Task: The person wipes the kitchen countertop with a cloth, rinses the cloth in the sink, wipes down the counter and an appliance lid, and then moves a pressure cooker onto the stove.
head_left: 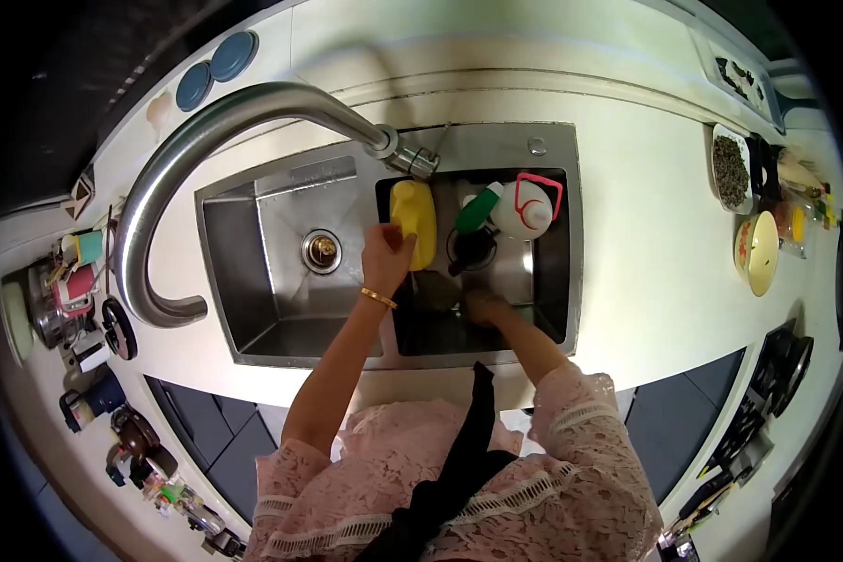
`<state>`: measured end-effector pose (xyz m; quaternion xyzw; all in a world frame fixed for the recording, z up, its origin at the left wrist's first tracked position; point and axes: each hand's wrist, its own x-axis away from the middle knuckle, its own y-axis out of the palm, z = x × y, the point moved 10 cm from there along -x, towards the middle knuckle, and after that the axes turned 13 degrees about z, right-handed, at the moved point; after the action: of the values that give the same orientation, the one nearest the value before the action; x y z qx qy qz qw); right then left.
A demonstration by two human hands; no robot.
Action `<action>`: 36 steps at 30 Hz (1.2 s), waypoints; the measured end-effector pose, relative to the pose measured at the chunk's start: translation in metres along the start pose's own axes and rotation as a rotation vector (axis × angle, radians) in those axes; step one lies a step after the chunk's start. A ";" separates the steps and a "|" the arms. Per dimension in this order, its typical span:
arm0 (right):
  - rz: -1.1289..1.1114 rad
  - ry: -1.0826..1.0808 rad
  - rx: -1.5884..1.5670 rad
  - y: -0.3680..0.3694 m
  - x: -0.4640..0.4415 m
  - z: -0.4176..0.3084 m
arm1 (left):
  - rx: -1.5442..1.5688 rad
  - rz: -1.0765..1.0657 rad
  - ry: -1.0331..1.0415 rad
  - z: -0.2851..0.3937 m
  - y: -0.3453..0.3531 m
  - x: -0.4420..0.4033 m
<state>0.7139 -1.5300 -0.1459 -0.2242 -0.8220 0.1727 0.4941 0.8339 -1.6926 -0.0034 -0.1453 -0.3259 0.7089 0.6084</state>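
Note:
In the right basin of the sink (576, 272), a yellow plastic bottle (423, 225) stands against the divider. My left hand (387, 258), with a gold bracelet at the wrist, has its fingers closed on the bottle's side. Low in the same basin is my right hand (482, 306), in shadow beside a dark greenish, cloth-like piece (436, 291); its fingers are hard to make out. Farther back are a white container (520, 214) with a red handle and a green-topped bottle (480, 208). A black object (475, 248) lies over the drain area.
The curved metal faucet (244, 98) arches over the left basin (281, 309), its spout above the divider. On the right counter are a yellow bowl (757, 253) and a white dish of dark bits (731, 169). Two blue lids (233, 56) lie at the back left.

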 end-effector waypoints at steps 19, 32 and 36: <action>1.064 0.031 -0.573 -0.104 -0.110 0.028 | 0.569 -0.137 -0.211 0.094 -0.125 0.051; 0.190 0.011 -0.375 -0.020 -0.069 -0.043 | 0.588 -0.124 -0.168 0.101 -0.091 0.048; 0.277 0.063 -0.673 -0.064 -0.067 -0.029 | 0.677 -0.003 -0.120 0.102 -0.126 0.052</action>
<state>0.7546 -1.6181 -0.1494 -0.4888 -0.7790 -0.0493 0.3897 0.8577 -1.6657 0.1636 0.1072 -0.1076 0.7831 0.6030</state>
